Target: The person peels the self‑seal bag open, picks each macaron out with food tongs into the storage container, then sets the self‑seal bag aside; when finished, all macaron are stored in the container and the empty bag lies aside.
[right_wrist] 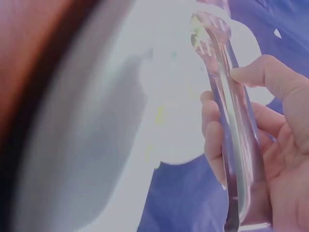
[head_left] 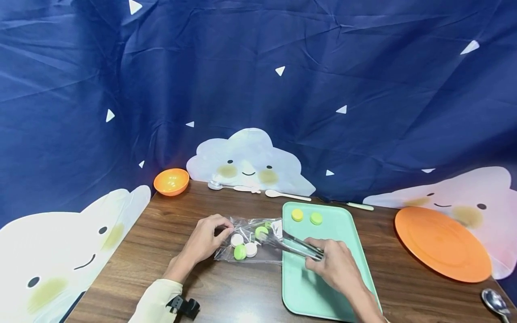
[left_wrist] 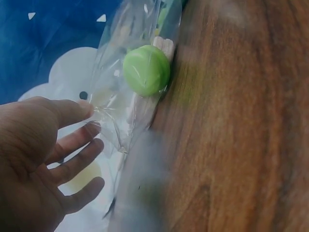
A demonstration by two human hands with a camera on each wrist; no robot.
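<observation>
Right hand (head_left: 337,268) lies nearest the camera, over the green tray (head_left: 323,291), fingers curled round clear tongs (head_left: 296,246). Tong tips reach left off the tray into a clear plastic bag (head_left: 250,240) and appear to close on a green cap (head_left: 261,231) — glare makes contact uncertain. Left hand (head_left: 206,240) pinches the bag's edge on the side away from the tray, thumb and forefinger together, remaining fingers relaxed. Bag lies flat on the wooden tabletop (head_left: 181,278), touching the tray's left rim; it holds white and green caps. One yellow cap (head_left: 297,215) and another green cap (head_left: 316,218) sit at the tray's far end. Orange plate (head_left: 442,244) lies right of the tray — well apart.
</observation>
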